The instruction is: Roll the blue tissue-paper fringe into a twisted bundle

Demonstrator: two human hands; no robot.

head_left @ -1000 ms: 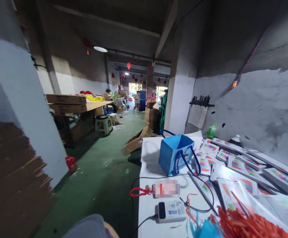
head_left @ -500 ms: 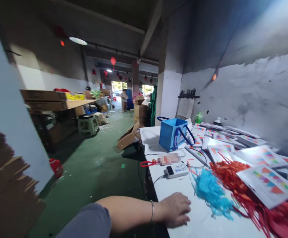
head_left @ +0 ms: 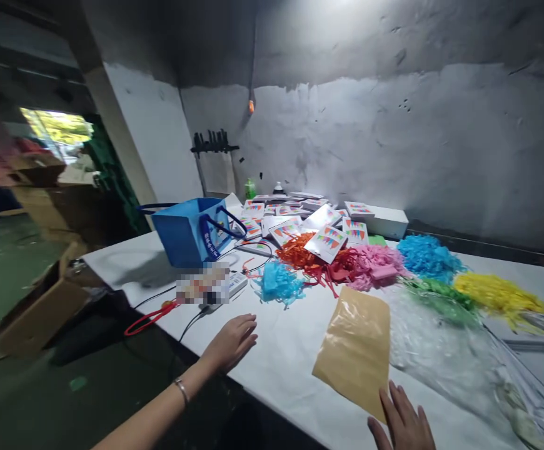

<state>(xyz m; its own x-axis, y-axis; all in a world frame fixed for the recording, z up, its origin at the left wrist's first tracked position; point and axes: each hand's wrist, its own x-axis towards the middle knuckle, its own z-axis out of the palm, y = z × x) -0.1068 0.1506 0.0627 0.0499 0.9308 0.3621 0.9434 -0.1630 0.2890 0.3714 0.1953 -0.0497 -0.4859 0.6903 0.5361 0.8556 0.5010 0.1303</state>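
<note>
My left hand (head_left: 232,341), with a bracelet (head_left: 181,390) at the wrist, rests on the front edge of the white table (head_left: 281,340). Its fingers lie flat and nothing is in them. At the lower right, my right hand (head_left: 403,417) is open, fingers spread, by the bottom corner of a brown paper sheet (head_left: 359,344); whether it touches the sheet I cannot tell. Beyond my left hand lie a white power bank (head_left: 232,289) with a cable and a red cord loop (head_left: 147,319). A bundle of light-blue strips (head_left: 279,282) sits between the hands, farther back.
A blue bag (head_left: 185,231) stands at the table's left. Printed cards (head_left: 327,242) pile up near the wall. Orange-red strips (head_left: 295,251), pink strips (head_left: 377,265), blue strips (head_left: 429,256) and yellow strips (head_left: 499,294) lie rightward beside clear plastic (head_left: 445,350). A cardboard box (head_left: 42,312) is on the floor.
The view has swung right, from the aisle to the table and wall. My right hand and the brown paper sheet have come into view. My left hand still lies at the table edge.
</note>
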